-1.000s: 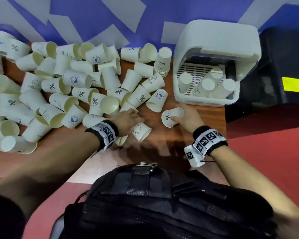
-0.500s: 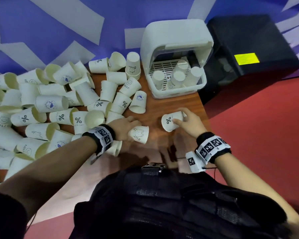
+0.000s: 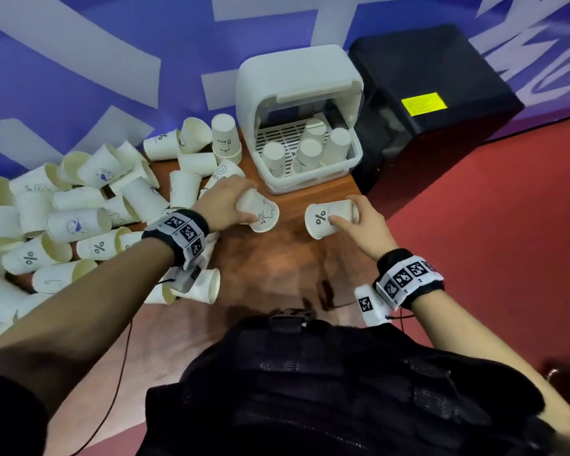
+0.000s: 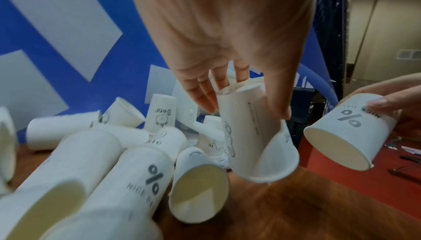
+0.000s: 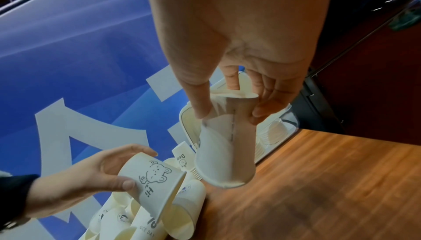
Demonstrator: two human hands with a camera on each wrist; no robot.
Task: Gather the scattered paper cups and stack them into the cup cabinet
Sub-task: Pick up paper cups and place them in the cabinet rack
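Gripping a bear-print paper cup (image 3: pixel 260 212) by its base, the left hand (image 3: pixel 222 200) is holding it above the wooden table (image 3: pixel 277 274); the right hand (image 3: pixel 364 222) is clasping a percent-sign cup (image 3: pixel 326 218), both near the open cup cabinet (image 3: pixel 298 116).

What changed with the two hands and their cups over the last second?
Both cups left the table. The left hand lifted the bear cup up and toward the cabinet; the right hand raised the percent cup. Each now hangs mouth down. The cup pile and the cups in the cabinet look unchanged.
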